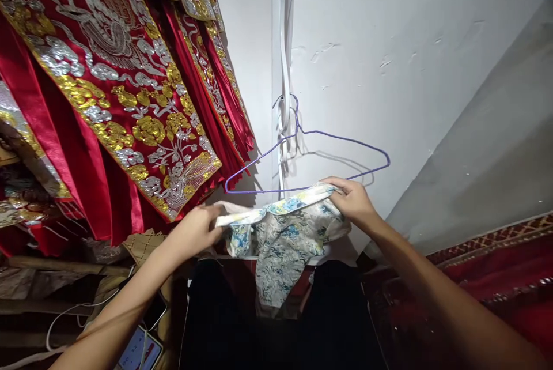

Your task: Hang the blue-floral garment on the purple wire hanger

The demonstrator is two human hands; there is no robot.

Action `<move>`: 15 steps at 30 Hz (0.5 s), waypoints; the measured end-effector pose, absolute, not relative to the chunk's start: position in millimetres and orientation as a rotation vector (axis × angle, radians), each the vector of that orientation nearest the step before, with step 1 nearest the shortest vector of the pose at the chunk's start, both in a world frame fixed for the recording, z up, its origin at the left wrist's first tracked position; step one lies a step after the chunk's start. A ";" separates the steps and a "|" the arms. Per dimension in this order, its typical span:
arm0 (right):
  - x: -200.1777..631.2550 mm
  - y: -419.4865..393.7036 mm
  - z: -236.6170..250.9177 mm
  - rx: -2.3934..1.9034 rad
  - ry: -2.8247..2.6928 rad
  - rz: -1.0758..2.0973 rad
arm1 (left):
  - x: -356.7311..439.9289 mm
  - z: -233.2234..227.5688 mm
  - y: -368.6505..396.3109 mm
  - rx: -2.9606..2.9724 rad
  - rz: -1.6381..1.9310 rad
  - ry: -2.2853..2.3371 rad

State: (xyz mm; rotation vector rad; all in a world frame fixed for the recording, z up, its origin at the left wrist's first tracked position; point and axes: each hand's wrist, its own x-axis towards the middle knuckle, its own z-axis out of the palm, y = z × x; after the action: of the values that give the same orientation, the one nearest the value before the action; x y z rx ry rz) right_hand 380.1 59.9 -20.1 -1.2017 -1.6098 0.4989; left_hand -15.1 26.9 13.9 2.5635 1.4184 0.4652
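A pale garment with a blue, green and yellow print (285,243) is stretched between my two hands, its lower part hanging down in front of my legs. My left hand (201,231) grips its left edge with closed fingers. At the other end, my right hand (352,200) pinches the upper edge between thumb and fingers. Just behind and above the cloth hangs a purple wire hanger (345,138), its hook caught on a white cord or strip (284,59) along the wall. The garment overlaps part of the hanger's lower bar. Its exact kind I cannot make out.
Red satin costumes with gold and silver embroidery (129,82) hang at the left. A pale wall (367,59) stands ahead. At the lower left, a lit phone (140,350) and a white cable (49,329) lie on a bamboo frame (56,266). Red patterned fabric (496,278) lies at the right.
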 end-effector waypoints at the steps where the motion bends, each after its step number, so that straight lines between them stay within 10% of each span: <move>1: 385.3 55.4 -13.7 -1.209 -1.618 0.481 | -10.8 20.0 30.5 2.574 0.577 1.401; 7: 383.4 31.7 4.3 -1.225 -1.601 0.492 | 25.5 71.5 53.0 2.491 1.171 1.139; 15: 359.6 22.2 2.2 -1.201 -1.608 0.609 | 48.8 85.8 68.0 2.634 1.110 1.158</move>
State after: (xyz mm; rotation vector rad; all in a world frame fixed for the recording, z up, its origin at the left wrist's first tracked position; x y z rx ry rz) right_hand 359.6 22.2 2.2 -1.2008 -1.6077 0.6088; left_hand 48.8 68.0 85.8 2.6345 1.1580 1.1104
